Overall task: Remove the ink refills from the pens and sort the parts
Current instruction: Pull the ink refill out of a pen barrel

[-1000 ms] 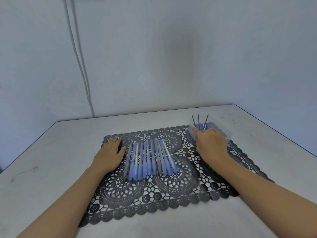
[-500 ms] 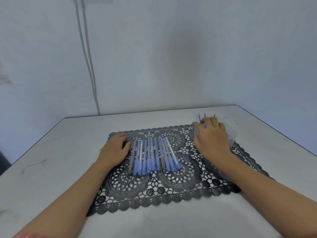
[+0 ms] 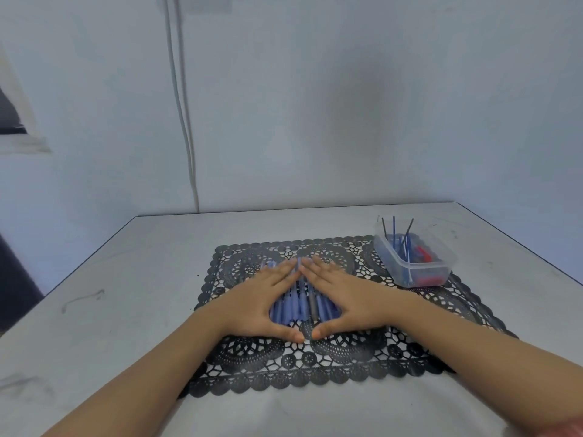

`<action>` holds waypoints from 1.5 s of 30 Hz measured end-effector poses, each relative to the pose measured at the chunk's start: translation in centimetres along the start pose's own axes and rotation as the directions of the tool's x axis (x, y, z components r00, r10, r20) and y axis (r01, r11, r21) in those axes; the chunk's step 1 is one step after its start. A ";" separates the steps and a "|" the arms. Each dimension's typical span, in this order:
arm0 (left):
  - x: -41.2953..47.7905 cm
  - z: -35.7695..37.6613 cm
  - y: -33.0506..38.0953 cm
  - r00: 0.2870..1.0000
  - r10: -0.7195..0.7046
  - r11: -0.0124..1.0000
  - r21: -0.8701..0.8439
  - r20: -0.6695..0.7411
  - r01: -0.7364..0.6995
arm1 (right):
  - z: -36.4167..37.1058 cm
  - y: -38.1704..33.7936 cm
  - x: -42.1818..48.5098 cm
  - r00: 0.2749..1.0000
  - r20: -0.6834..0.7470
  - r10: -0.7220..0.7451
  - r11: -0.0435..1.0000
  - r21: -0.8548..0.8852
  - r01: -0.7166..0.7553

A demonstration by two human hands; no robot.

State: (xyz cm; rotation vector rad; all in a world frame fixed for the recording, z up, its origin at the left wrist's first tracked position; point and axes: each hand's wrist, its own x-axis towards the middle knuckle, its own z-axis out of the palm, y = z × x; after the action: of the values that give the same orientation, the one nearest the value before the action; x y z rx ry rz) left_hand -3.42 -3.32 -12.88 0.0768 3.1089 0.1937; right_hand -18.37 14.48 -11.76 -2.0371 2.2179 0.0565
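The pens [image 3: 299, 305] are found bunched side by side on the black lace mat [image 3: 315, 367], near the middle of the worktop [image 3: 126, 279], their barrels running away from the viewer. Both hands are laid flat over the bunch with fingers straight: the left hand [image 3: 262, 302] from the left and the right hand [image 3: 344, 299] from the right, forefinger tips meeting at the far end and thumbs almost touching at the near end, so that only a window of blue barrels and one grey one is left showing. Nothing is pinched or curled round. The pens are judged light, stiff and smooth-sided, so rolling is to be expected once the palms are lifted, though the openwork of the mat may give some hold. A single pen would best be taken at mid-barrel, with the tip end worked by the other hand; the refill inside is likely thin and bendable and should be drawn straight out. The clear tub [image 3: 449, 261] stands at the far right corner of the mat, well apart from the hands, with thin refills [image 3: 393, 234] leaning up past its rim and red pieces [image 3: 422, 255] lying inside; those upright ends could be knocked by a careless reach. Open worktop is seen to the left of the mat and in front of it, while the right edge lies near the tub
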 end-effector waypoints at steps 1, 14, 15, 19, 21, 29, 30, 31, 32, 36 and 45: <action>0.1 0.1 -0.1 1.000 0.003 1.000 0.014 -0.007 -0.003 | 0.3 0.1 0.2 1.000 0.009 0.001 1.000 -0.002 -0.001; 1.3 0.2 -1.3 0.997 -0.042 0.999 -0.020 -0.072 0.041 | 0.8 0.5 2.1 0.999 -0.013 0.046 0.999 0.006 -0.046; 1.4 0.3 -1.1 0.996 -0.042 0.999 -0.029 -0.083 0.039 | 0.9 0.6 2.0 0.999 -0.021 0.046 0.999 0.012 -0.046; 1.4 0.5 -1.1 0.993 -0.049 0.998 -0.038 -0.106 0.046 | 1.1 0.7 2.1 0.998 -0.041 0.052 0.999 0.012 -0.052; 1.3 0.7 -1.2 0.993 -0.050 0.998 -0.054 -0.108 0.044 | 1.2 0.7 2.1 0.997 -0.046 0.057 0.998 0.022 -0.056; 0.9 0.1 -2.9 0.848 -0.335 0.891 -0.430 -0.410 0.144 | -0.2 0.1 1.4 0.911 -0.322 0.259 0.910 0.398 -0.119; 0.8 0.2 -3.4 0.799 -0.411 0.872 -0.444 -0.439 0.205 | -0.1 0.4 1.6 0.871 -0.382 0.308 0.896 0.425 -0.130; 0.8 0.3 -3.9 0.755 -0.478 0.850 -0.452 -0.449 0.269 | 0.1 0.9 1.8 0.830 -0.429 0.356 0.882 0.448 -0.146; 0.8 0.5 -4.4 0.719 -0.534 0.827 -0.453 -0.445 0.334 | 0.2 1.3 1.8 0.794 -0.460 0.398 0.870 0.465 -0.167; 0.8 1.2 -5.7 0.692 -0.635 0.763 -0.423 -0.344 0.489 | 0.1 2.0 1.8 0.741 -0.484 0.466 0.857 0.457 -0.240; 1.0 1.4 -5.8 0.727 -0.655 0.755 -0.218 -0.209 0.618 | 0.0 2.0 1.5 0.785 -0.429 0.446 0.872 0.406 -0.273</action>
State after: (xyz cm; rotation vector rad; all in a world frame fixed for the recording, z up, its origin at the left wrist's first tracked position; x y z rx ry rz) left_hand -4.64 -8.88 -15.06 -1.1070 3.1305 0.4134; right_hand -20.50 13.18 -12.04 -1.5362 2.6681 -0.8590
